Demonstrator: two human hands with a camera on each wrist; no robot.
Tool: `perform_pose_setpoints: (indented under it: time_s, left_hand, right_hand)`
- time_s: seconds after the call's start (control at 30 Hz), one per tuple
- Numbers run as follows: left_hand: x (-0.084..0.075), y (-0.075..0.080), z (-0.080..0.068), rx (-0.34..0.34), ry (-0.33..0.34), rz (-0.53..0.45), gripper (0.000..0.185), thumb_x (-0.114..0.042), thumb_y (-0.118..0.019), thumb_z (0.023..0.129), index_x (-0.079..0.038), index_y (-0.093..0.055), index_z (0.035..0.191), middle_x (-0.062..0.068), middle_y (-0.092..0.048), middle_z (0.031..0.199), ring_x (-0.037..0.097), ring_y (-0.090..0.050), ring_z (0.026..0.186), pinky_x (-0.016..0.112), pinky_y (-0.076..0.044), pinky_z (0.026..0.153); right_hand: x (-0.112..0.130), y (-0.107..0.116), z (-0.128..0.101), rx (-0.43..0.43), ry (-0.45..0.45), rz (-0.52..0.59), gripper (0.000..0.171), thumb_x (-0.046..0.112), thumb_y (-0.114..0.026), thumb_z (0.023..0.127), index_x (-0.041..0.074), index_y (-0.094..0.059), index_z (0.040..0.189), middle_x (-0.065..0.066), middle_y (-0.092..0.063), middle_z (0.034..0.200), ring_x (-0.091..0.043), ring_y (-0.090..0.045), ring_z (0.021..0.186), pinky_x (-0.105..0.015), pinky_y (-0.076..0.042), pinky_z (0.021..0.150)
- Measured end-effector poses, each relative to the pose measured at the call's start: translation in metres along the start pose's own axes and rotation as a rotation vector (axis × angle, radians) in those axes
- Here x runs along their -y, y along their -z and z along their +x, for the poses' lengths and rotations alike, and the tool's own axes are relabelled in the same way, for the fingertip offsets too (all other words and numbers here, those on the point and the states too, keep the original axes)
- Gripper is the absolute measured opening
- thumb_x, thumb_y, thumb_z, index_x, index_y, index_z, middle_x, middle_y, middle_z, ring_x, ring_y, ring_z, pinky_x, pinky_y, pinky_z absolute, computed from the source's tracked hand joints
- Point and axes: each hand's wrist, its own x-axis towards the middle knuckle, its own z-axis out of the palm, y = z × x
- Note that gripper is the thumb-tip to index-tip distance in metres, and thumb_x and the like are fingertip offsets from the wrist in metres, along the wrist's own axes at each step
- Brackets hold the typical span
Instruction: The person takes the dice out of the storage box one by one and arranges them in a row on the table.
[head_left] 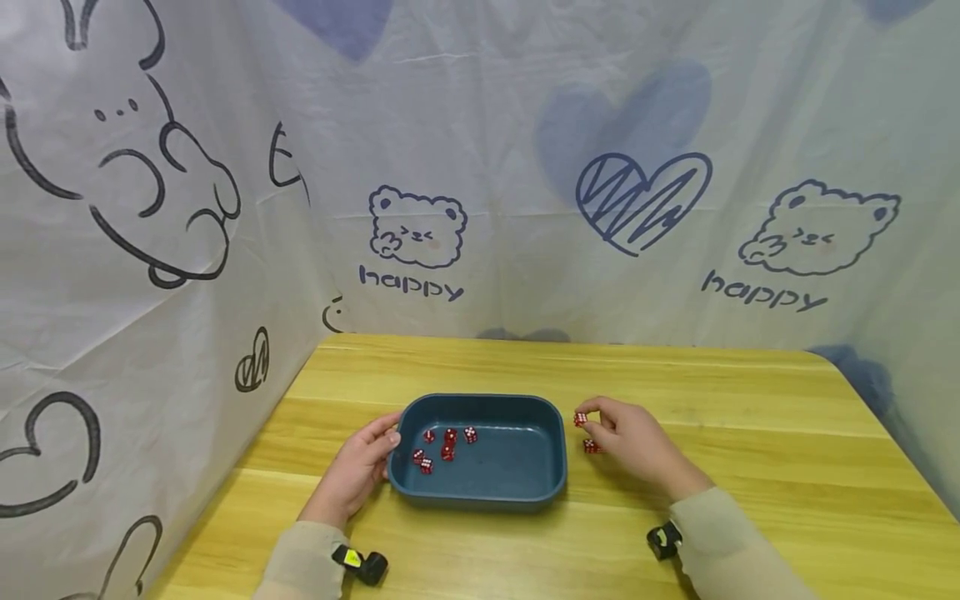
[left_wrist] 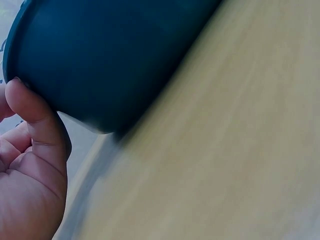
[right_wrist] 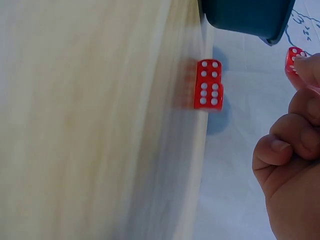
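Note:
A dark blue-green rectangular tray (head_left: 487,502) with rounded corners sits on the table, several red dice (head_left: 448,452) with white pips lying in its left half. My left hand (head_left: 360,467) holds the tray's left end, its thumb (left_wrist: 30,102) at the rim and the other fingers along the outside. To the right of the tray, my right hand (head_left: 633,442) pinches one red die (head_left: 581,419) between thumb and fingertips, above the table. Below that hand, two more red dice (right_wrist: 208,85) stand side by side on the wood, partly hidden by the hand in the head view.
The wooden table (head_left: 712,400) has light yellow grain. A white cloth (head_left: 510,275) printed with hearts, bears and the word "happy" hangs behind it and along the left side. Black wrist cameras (head_left: 367,567) are strapped over both sleeves.

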Motion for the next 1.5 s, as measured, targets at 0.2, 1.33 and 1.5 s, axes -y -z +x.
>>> perform_pose_setpoints:
  time_s: [0.2, 1.33, 1.5]
  left_hand:
    - [0.0, -0.002, 0.0, -0.008, 0.005, 0.005, 0.046, -0.013, -0.055, 0.105, -0.001, -0.047, 0.149, 0.017, -0.059, 0.122, 0.014, -0.053, 0.07, 0.021, -0.047, 0.059]
    - [0.001, 0.0, 0.001, -0.019, 0.019, -0.009, 0.045, -0.014, -0.055, 0.106, -0.003, -0.048, 0.149, 0.014, -0.06, 0.118, 0.013, -0.054, 0.069, 0.021, -0.047, 0.059]
    - [0.001, 0.0, 0.001, -0.021, 0.018, -0.006, 0.045, -0.014, -0.054, 0.106, -0.003, -0.048, 0.149, 0.015, -0.06, 0.119, 0.013, -0.054, 0.07, 0.021, -0.047, 0.059]
  right_hand:
    - [-0.011, 0.006, -0.008, -0.008, -0.026, -0.018, 0.022, 0.021, -0.064, 0.1, 0.018, -0.069, 0.122, 0.002, -0.047, 0.063, -0.013, -0.041, 0.052, -0.029, -0.038, 0.05]
    - [-0.043, 0.013, -0.017, 0.093, -0.104, -0.046, 0.025, 0.019, -0.064, 0.1, 0.012, -0.068, 0.124, 0.001, -0.05, 0.068, -0.014, -0.043, 0.058, -0.03, -0.038, 0.055]
    - [-0.044, 0.013, -0.017, 0.091, -0.105, -0.054, 0.024, 0.018, -0.064, 0.099, 0.012, -0.069, 0.122, 0.001, -0.049, 0.068, -0.015, -0.043, 0.058, -0.031, -0.038, 0.055]
